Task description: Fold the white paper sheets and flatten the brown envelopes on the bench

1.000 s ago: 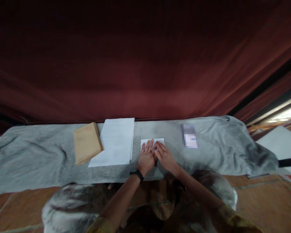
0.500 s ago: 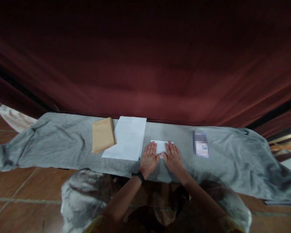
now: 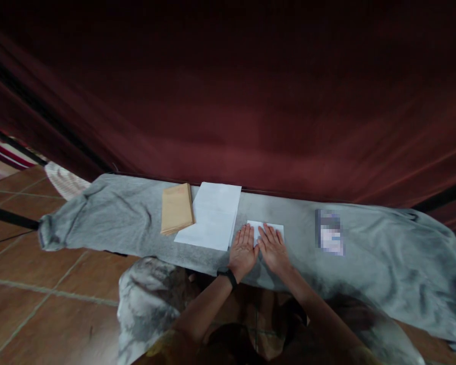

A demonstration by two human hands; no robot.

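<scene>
A small folded white paper (image 3: 256, 226) lies on the grey cloth in front of me, partly covered by both hands. My left hand (image 3: 243, 252) rests flat on its left part, fingers stretched forward, a dark band on the wrist. Flat on the paper's middle is my right hand (image 3: 273, 249), its fingers slightly apart and its thumb close to the left one. Just left of my hands lies a stack of larger white sheets (image 3: 215, 218). A pile of brown envelopes (image 3: 176, 209) overlaps the left edge of those sheets.
The grey cloth (image 3: 110, 213) covers a long, narrow surface, with folds at both ends. To the right lies a pixelated item (image 3: 330, 233). A dark red fabric (image 3: 228, 111) hangs behind. Brown floor tiles (image 3: 61, 314) show at the lower left.
The view has swung a little to the left, so everything appears farther right. My right hand has slid leftward across the paper, closer to my left hand, uncovering the paper's right end.
</scene>
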